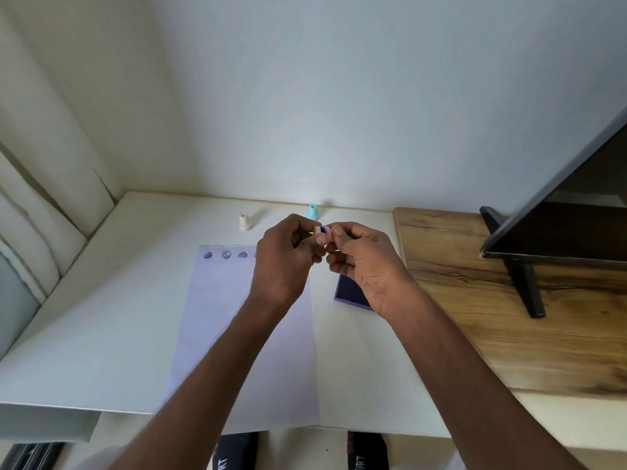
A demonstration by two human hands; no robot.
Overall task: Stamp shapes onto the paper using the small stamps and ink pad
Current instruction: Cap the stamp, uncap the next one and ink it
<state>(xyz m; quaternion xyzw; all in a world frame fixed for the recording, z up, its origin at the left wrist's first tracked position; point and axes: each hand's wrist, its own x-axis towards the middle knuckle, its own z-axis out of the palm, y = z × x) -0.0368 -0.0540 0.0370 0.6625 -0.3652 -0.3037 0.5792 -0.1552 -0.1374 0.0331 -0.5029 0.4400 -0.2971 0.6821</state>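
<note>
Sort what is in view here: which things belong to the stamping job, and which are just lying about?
Job:
- paper, with stamped shapes along its top edge
- ink pad, partly under the right hand
- small stamp, pinched between both hands; left hand
- cream stamp and teal stamp, standing on the table

Lying about:
- dark screen on its stand
- wooden board

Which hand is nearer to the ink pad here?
Right. The right hand is raised over the ink pad, covering part of it; the left hand is above the paper, beside the pad. Both pinch a small stamp between them.
</note>
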